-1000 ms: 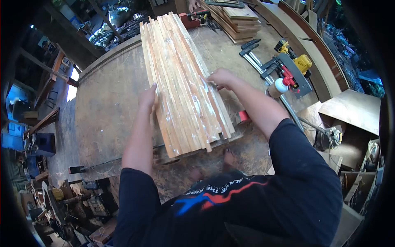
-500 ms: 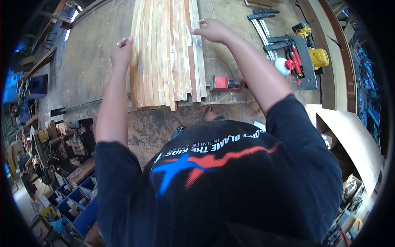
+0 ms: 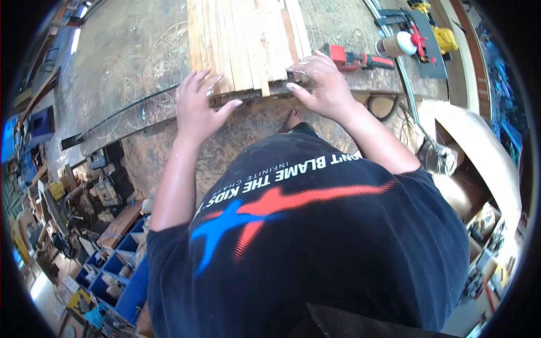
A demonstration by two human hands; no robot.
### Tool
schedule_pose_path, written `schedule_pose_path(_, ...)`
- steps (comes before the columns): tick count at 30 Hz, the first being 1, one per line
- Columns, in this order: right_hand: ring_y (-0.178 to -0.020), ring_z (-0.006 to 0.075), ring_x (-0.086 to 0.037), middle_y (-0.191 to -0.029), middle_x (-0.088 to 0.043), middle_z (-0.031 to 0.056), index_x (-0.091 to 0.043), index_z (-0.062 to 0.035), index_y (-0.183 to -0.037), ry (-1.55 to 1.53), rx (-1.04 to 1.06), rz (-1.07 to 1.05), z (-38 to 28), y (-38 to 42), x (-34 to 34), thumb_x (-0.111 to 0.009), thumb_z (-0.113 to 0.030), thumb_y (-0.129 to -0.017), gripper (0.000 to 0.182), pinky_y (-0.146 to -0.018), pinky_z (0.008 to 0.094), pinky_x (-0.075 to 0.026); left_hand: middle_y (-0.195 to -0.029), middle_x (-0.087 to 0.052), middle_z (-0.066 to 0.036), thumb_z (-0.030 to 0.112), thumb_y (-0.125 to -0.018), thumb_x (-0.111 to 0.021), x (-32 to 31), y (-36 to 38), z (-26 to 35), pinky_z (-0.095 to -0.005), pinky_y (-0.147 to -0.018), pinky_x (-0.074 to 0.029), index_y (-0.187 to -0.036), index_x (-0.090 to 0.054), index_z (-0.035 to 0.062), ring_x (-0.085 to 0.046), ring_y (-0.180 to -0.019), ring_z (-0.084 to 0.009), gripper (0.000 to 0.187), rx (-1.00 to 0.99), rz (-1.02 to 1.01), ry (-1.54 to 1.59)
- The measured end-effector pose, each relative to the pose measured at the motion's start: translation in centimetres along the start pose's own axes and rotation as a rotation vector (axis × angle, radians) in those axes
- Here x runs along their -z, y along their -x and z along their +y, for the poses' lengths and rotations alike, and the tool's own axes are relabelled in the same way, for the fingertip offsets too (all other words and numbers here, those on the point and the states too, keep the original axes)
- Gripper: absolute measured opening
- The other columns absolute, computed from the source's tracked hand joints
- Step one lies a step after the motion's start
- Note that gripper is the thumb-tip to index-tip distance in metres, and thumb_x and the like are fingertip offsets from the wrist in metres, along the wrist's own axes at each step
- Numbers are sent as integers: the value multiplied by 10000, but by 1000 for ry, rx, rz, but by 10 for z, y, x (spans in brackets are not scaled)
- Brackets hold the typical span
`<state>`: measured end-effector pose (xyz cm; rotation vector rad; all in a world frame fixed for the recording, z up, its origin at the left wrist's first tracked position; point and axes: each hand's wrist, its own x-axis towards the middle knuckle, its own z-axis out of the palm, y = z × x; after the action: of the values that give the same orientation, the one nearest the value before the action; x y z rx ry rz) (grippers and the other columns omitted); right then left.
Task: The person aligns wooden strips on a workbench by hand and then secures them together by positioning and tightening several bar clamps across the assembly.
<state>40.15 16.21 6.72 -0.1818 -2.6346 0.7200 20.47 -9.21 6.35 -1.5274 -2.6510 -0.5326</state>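
Note:
A row of long, narrow wooden strips (image 3: 242, 45) lies side by side on the workbench (image 3: 135, 62), their uneven near ends at the bench's front edge. My left hand (image 3: 200, 107) is at the left near corner of the strips, fingers spread and thumb pointing right. On the other side, my right hand (image 3: 321, 81) has its fingers apart, fingertips right at the near right ends of the strips. Whitish smears show on the fingers of both hands. Neither hand has anything gripped in it.
Right of the strips lies a red clamp (image 3: 344, 57) with a black and red handle. Beyond it are a white bottle with a red cap (image 3: 407, 43), metal bar clamps (image 3: 389, 19) and a yellow power tool (image 3: 445, 39). Blue bins (image 3: 115, 276) stand at lower left.
Both hands have moved back toward me, from along the strips' sides to their near ends, and the fingers have spread. The view has shifted too.

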Motion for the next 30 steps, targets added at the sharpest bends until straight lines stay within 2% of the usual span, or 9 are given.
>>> schedule_pose_path(2, -1141, 353, -602, -1127, -659, 153, -704, -98, -1212, 51, -28, 48, -21, 7, -19, -812, -272, -802, 458, -1045, 476, -467, -1488, -541, -108, 545, -786, -834, -7, -8, 6, -573, -1183, -315, -1364, -637, 152, -421, -1441, -354, 727, -134, 6, -42)
schedule_pose_path(3, -1289, 400, -528, -1328, -584, 201, -642, -119, -1340, 128, -101, -28, -31, 9, -24, -834, -312, -780, 623, -1103, 489, -431, -1481, -548, -104, 561, -782, -829, -12, -12, 9, -582, -1192, -298, -1376, -628, 157, -415, -1444, -363, 746, -185, 9, -34)
schedule_pose_path(7, -1452, 432, -404, -1507, -473, 250, -531, -141, -1485, 359, -48, -64, -30, 0, -50, -883, -424, -717, 891, -1209, 508, -324, -1534, -521, -67, 578, -791, -805, -29, -27, 17, -589, -1217, -265, -1452, -570, 150, -396, -1474, -354, 822, -352, -80, -56)
schedule_pose_path(9, -1444, 396, -427, -1498, -502, 234, -526, -129, -1487, 374, -2, -102, -13, -6, -59, -890, -455, -700, 926, -1207, 510, -328, -1564, -501, -49, 554, -821, -785, -42, -33, 13, -583, -1219, -271, -1505, -517, 144, -403, -1478, -324, 841, -391, -146, -119)
schedule_pose_path(13, -1437, 361, -449, -1483, -530, 216, -516, -119, -1494, 388, 0, -81, -16, -5, -66, -847, -507, -731, 917, -1209, 507, -324, -1512, -549, -40, 510, -871, -746, -55, -33, 3, -563, -1190, -317, -1489, -531, 155, -439, -1454, -303, 745, -425, -82, -91)
schedule_pose_path(18, -1424, 376, -460, -1473, -531, 225, -516, -90, -1469, 431, -26, -94, -20, -9, -70, -788, -527, -769, 869, -1210, 526, -318, -1515, -550, -51, 488, -948, -673, -55, -36, 5, -507, -1182, -320, -1485, -541, 193, -460, -1439, -294, 627, -412, -79, -91)
schedule_pose_path(24, -1429, 372, -456, -1475, -524, 217, -502, -87, -1463, 491, -61, -73, -23, -8, -78, -773, -506, -755, 866, -1215, 547, -310, -1458, -603, -41, 468, -954, -669, -51, -37, 13, -471, -1196, -305, -1409, -625, 209, -473, -1430, -279, 526, -343, -94, -71)
schedule_pose_path(27, -1444, 366, -436, -1500, -505, 211, -483, -69, -1479, 480, -91, -118, -26, -9, -78, -760, -488, -774, 866, -1217, 561, -292, -1451, -607, -32, 458, -950, -677, -57, -35, 11, -477, -1201, -305, -1387, -643, 205, -482, -1424, -270, 506, -332, -50, -37)
schedule_pose_path(30, -1453, 388, -418, -1496, -506, 217, -468, -96, -1499, 523, -90, -112, -27, -9, -82, -726, -520, -789, 866, -1221, 574, -278, -1451, -608, -29, 443, -950, -681, -57, -35, 14, -490, -1194, -326, -1373, -653, 207, -489, -1418, -271, 485, -332, -49, -64)
